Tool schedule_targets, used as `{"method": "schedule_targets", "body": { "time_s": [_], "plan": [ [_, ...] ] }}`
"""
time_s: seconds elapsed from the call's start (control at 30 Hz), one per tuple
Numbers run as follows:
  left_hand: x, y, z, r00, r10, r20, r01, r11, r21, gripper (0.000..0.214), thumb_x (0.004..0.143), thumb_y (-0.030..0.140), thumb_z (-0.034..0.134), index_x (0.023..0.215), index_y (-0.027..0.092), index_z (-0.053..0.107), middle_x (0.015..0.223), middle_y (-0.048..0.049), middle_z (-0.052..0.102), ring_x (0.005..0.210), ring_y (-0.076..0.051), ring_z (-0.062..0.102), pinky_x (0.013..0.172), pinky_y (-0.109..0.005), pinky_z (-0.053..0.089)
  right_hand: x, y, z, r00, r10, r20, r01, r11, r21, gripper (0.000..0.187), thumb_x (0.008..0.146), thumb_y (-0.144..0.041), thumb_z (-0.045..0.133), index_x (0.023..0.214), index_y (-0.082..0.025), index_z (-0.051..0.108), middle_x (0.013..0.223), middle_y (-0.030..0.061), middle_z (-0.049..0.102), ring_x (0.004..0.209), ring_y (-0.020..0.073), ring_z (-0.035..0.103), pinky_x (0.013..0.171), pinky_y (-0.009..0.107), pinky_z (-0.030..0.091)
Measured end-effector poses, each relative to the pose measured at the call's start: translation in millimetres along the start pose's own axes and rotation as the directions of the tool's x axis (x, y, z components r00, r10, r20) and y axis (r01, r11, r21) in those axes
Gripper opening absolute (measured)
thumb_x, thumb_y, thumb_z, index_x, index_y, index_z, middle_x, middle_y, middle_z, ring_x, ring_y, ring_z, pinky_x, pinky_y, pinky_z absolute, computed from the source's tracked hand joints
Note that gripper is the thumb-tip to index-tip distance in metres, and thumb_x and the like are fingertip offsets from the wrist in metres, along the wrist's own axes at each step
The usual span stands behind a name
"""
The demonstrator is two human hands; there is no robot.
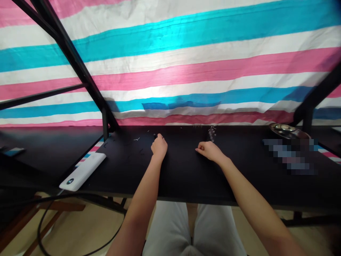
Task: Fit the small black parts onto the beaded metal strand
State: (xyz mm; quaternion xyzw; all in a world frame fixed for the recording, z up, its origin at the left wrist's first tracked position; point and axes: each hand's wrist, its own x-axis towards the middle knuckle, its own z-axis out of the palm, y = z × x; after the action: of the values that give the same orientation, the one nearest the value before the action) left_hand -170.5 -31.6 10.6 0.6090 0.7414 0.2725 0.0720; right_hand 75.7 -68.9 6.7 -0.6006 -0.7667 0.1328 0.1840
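Observation:
My left hand rests on the black table with its fingers curled into a loose fist; a small dark item sits at its fingertips, too small to name. My right hand lies on the table to the right, fingers curled inward, thumb side pointing left. A small cluster of pale beads or links lies just beyond the right hand, near the table's far edge. Whether either hand holds anything is hidden.
A white power bank lies at the table's left front corner, a cable hanging below. A metal dish sits at the far right beside a blurred patch. Black frame bars rise left and right. A striped cloth hangs behind.

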Motion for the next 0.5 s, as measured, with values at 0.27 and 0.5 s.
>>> {"method": "schedule_targets", "body": {
  "time_s": [0.27,0.5],
  "plan": [
    [-16,29,20.7,0.911,0.339,0.234,-0.042,0.641,-0.766,0.009,0.079,0.023,0.046,0.088,0.019,0.045,0.076,0.002,0.057,0.036,-0.002,0.044,0.041,-0.017,0.035,3,-11,12,0.961,-0.009,-0.277,0.138,0.883,0.449,0.035,0.081,-0.043,0.05,0.106,-0.019,0.054,0.074,0.0001,0.06,0.056,0.0104,0.052,0.058,0.025,0.042],
    [-39,49,17.4,0.793,0.534,0.294,0.023,0.456,-0.89,0.021,0.074,0.03,0.057,0.084,0.017,0.044,0.078,0.0012,0.058,0.037,0.0,0.044,0.037,-0.014,0.031,6,-26,21,0.978,0.088,-0.19,0.133,0.438,0.889,0.04,0.074,-0.054,0.055,0.09,-0.018,0.054,0.064,-0.0028,0.055,0.042,0.0067,0.045,0.037,0.021,0.035]
  ]
}}
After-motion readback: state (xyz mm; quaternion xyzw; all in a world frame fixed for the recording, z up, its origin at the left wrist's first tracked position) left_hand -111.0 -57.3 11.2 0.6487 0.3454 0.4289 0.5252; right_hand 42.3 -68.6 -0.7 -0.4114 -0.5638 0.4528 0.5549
